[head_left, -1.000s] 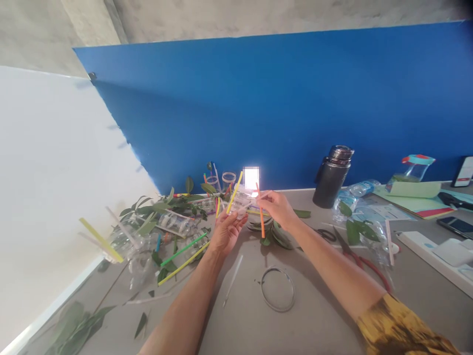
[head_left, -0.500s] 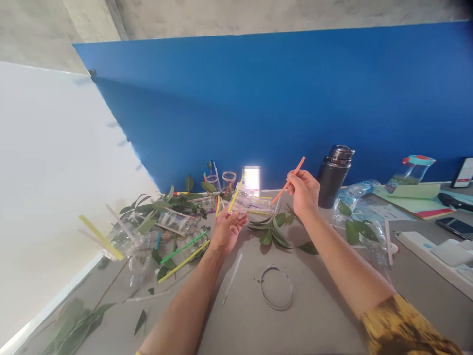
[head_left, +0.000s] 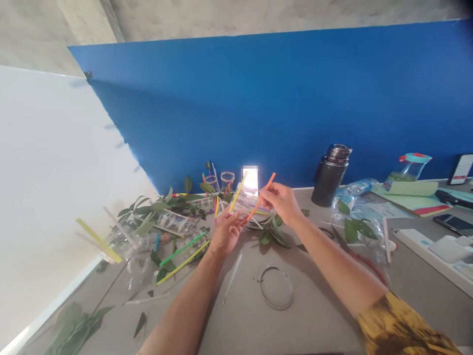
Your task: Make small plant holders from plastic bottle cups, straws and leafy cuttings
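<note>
My left hand (head_left: 226,234) is closed around the near end of a clear plastic bottle (head_left: 241,201) that lies roughly sideways above the table. A yellow straw (head_left: 236,197) slants up along the bottle, and other coloured straws run along its side. My right hand (head_left: 283,201) pinches an orange straw (head_left: 254,211) near its upper part. The straw's lower end comes down beside the left fingers, in front of the bottle; whether it touches the bottle I cannot tell. Beneath both hands lie green leaves (head_left: 275,235).
Bottles with straws (head_left: 177,223) and leaves crowd the left side. A wire ring (head_left: 261,286) lies in front, with a pale straw (head_left: 232,280) beside it. Rightward are a dark flask (head_left: 331,177), red-handled scissors (head_left: 373,268), crumpled bottles (head_left: 362,187) and a power strip (head_left: 424,254).
My right hand has moved left with the orange straw, bringing it to the bottle and close to my left hand. The scissors now show beneath the right forearm. My left hand stays nearly still.
</note>
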The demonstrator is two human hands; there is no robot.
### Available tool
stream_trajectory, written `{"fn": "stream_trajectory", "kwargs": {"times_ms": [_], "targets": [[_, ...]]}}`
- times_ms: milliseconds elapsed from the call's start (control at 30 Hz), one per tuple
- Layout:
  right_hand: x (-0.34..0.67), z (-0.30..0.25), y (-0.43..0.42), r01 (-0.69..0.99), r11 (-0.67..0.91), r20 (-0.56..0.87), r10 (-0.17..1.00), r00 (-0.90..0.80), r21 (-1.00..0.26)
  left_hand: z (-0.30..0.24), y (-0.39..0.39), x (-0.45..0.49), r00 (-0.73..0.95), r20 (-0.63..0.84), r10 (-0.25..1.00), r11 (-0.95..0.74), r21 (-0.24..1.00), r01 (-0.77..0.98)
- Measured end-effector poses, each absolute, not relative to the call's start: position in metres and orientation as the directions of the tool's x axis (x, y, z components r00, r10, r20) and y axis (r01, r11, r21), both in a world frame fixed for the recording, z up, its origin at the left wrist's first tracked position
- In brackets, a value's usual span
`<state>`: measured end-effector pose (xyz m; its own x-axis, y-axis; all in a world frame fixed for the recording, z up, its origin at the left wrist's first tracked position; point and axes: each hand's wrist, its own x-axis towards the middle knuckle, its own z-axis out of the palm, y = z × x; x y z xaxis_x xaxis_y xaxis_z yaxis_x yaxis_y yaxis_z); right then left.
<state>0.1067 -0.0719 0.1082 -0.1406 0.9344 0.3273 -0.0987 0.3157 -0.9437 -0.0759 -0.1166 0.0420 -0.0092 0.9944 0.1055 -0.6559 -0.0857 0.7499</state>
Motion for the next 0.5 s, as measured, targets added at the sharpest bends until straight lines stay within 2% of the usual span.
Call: {"fn": "stream_trajectory", "kwargs": {"times_ms": [100,267,367,500], "targets": [[0.108,0.107,-0.072,-0.059,0.275,0.281,0.944,-0.172,-0.96,0.04,-0.115,-0.077,-0.035,0.092,0.995,-0.091,0.726,-0.681],[0.106,0.103,-0.077,0.122,0.141,0.068,0.88,-0.471,-0.982,0.041,-0.116,-0.078,-0.037,0.097,0.995,-0.095,0.707,-0.701],[0.104,0.099,-0.079,0.234,0.142,0.0,0.854,-0.521,-0.962,0.045,-0.118,-0.077,-0.051,0.098,0.994,-0.107,0.72,-0.686],[0.104,0.095,-0.08,0.298,0.175,-0.029,0.819,-0.573,-0.938,0.047,-0.118,-0.077,-0.056,0.105,0.993,-0.116,0.738,-0.664]]}}
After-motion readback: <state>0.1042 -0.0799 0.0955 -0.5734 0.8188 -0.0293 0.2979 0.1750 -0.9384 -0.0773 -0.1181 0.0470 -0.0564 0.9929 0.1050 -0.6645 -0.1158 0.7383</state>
